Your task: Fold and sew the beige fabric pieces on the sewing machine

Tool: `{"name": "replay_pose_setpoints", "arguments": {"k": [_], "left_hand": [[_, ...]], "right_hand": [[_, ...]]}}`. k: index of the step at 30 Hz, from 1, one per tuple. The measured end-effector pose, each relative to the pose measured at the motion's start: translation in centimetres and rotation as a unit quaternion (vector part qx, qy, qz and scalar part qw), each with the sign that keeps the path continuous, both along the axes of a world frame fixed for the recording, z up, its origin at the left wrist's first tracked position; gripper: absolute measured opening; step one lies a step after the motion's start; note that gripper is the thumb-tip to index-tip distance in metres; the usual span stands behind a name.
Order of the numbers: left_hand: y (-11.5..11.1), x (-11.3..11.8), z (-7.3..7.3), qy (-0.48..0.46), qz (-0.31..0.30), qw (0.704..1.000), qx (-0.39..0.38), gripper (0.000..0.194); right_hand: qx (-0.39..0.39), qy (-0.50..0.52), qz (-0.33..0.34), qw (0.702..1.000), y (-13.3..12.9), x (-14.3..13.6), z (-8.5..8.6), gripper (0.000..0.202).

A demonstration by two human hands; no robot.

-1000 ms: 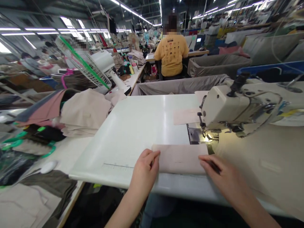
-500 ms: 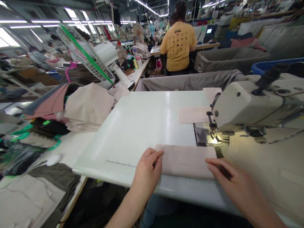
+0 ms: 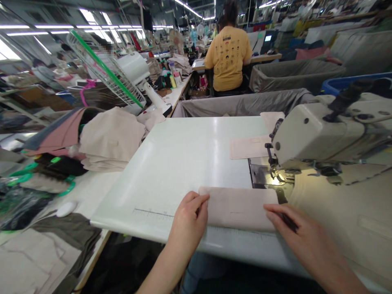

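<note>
A pale pinkish-beige fabric piece (image 3: 237, 204), roughly rectangular, lies on the white sewing table (image 3: 180, 159) close to its front edge. My left hand (image 3: 194, 212) pinches its left side between thumb and fingers. At the right side my right hand (image 3: 289, 222) grips the fabric, and a dark slim object, not clear in kind, shows within those fingers. Just beyond the piece is the sewing machine (image 3: 324, 134), its lit needle area and metal plate (image 3: 260, 175) apart from the cloth. Another beige fabric piece (image 3: 245, 148) lies behind the plate.
Stacked beige fabric (image 3: 113, 139) and thread cones (image 3: 65, 163) stand to the left. A white fan with a green rim (image 3: 105, 67) leans there. Ahead are a cloth-lined bin (image 3: 245, 105) and a seated person in a yellow shirt (image 3: 228, 59). A printed ruler (image 3: 153, 213) marks the table.
The view has shifted slightly, moving the surroundings a little to the left in the picture. Both hands keep their hold on the fabric piece, which lies in nearly the same place.
</note>
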State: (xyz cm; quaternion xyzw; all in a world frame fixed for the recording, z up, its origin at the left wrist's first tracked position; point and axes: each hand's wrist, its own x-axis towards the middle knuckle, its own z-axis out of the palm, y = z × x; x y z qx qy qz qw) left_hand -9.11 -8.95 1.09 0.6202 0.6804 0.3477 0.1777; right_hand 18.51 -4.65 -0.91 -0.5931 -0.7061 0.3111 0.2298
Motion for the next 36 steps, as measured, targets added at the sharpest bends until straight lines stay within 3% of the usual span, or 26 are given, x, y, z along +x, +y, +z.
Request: {"name": "replay_pose_setpoints", "arguments": {"k": [6,15,30,36], "left_hand": [[0.6,-0.4,0.4,0.019,-0.012,1.0,-0.003,0.029],[1.3,-1.1,0.5,0.049,-0.02,0.999,-0.004,0.031],[1.3,-1.3,0.2,0.071,-0.022,0.997,0.001,0.031],[0.7,-0.7,-0.2,0.177,-0.029,0.983,0.032,0.037]], "right_hand": [[0.039,0.051,-0.059,0.996,-0.2,-1.1,1.0,0.027],[-0.014,0.064,-0.05,0.997,0.4,-1.3,2.2,0.025],[-0.03,0.053,-0.042,0.997,0.8,-1.3,2.4,0.021],[-0.002,-0.02,-0.023,1.0,0.9,-1.5,2.8,0.02]]}}
